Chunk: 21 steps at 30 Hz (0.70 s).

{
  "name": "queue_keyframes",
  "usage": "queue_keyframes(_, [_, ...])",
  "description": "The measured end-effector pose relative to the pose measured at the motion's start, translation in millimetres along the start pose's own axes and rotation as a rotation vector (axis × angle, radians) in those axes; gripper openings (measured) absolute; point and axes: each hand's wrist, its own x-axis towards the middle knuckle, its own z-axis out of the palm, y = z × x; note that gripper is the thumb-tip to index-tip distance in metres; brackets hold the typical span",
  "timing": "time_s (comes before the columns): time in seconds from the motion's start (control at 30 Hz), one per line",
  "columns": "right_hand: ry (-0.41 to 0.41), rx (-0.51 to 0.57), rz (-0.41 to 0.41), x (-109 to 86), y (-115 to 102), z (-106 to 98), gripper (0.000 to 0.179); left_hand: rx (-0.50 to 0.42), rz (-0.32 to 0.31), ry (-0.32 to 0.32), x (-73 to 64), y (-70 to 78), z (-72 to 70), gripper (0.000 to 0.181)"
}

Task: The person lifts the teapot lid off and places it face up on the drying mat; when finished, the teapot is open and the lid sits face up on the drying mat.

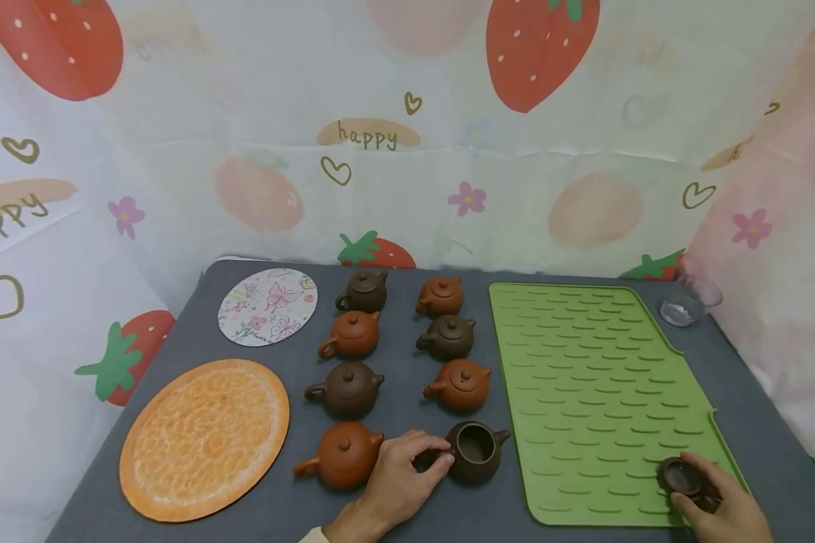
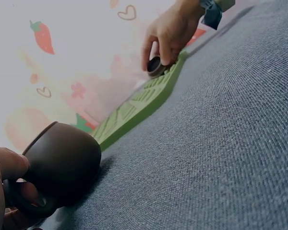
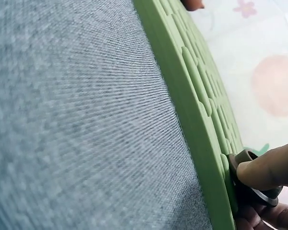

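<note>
With thumb and fingers, my left hand (image 1: 404, 479) pinches the handle of a dark brown teapot (image 2: 62, 160). This teapot has no lid on, and its round opening faces up. My right hand (image 1: 727, 501) grips a small dark teapot lid (image 1: 681, 477) low over the near right corner of the green mat (image 1: 584, 407). The lid's underside, with its raised ring, faces up in the head view. In the right wrist view the thumb (image 3: 259, 170) lies across the lid, hiding part of it. An orange-brown teapot (image 1: 346, 456) stands just left of my left hand.
Several lidded teapots, orange-brown and dark brown, stand in two columns, among them a dark one (image 1: 349, 391) and an orange-brown one (image 1: 462, 386). Leftward lie a round orange mat (image 1: 207, 437) and a flowered round mat (image 1: 268, 305). A clear glass vessel (image 1: 682, 305) stands far right.
</note>
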Motion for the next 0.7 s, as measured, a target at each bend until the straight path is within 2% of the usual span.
queue_keyframes(0.2, [-0.051, -0.017, 0.003, 1.0, -4.9, -6.1, 0.064, 0.000, 0.007, 0.000, 1.2, 2.9, 2.6, 0.010])
queue_keyframes(0.43, [-0.024, -0.048, -0.036, -0.4, -1.8, -10.3, 0.068, 0.027, 0.070, 0.035, 5.5, 8.4, 0.8, 0.014])
queue_keyframes(0.57, [0.008, -0.094, -0.045, -1.1, -1.9, -16.0, 0.071, 0.058, 0.108, 0.041, 9.0, 18.9, -5.3, 0.017])
queue_keyframes(0.7, [0.152, -0.093, 0.037, -7.0, -16.5, -14.9, 0.077, 0.102, 0.158, 0.034, 11.1, 36.9, -16.9, 0.021])
